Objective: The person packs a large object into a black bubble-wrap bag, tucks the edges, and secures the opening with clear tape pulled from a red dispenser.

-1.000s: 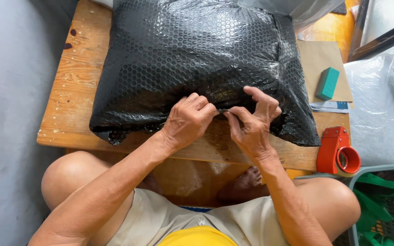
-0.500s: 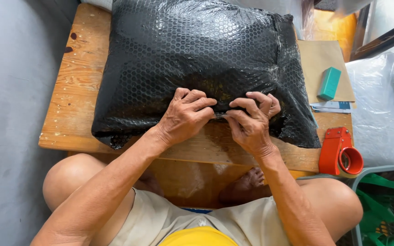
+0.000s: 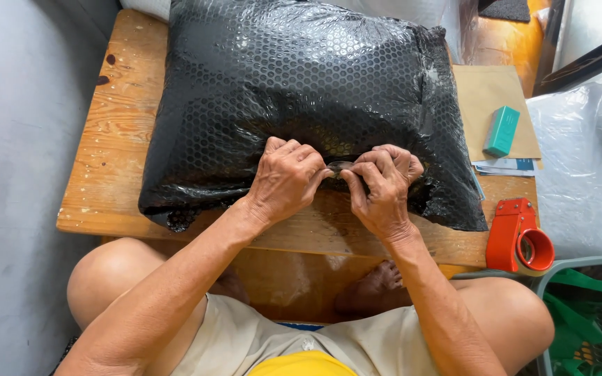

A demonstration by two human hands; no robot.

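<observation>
Both left hand (image 3: 286, 182) and right hand (image 3: 383, 188) pinch a clear tape strip (image 3: 341, 166) on the black bubble-wrap parcel's (image 3: 301, 90) near edge; tape may wrinkle or self-stick.

one head-worn camera looks steeply down, close above the wooden counter (image 3: 106, 167), taking in the person's knees below.

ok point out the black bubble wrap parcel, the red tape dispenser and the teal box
black parcel (image 3: 301, 90), head view, upper middle of its bubble-wrapped top
tape dispenser (image 3: 512, 226), head view, its red body left of the round core
teal box (image 3: 502, 131), head view, middle of its top face
</observation>
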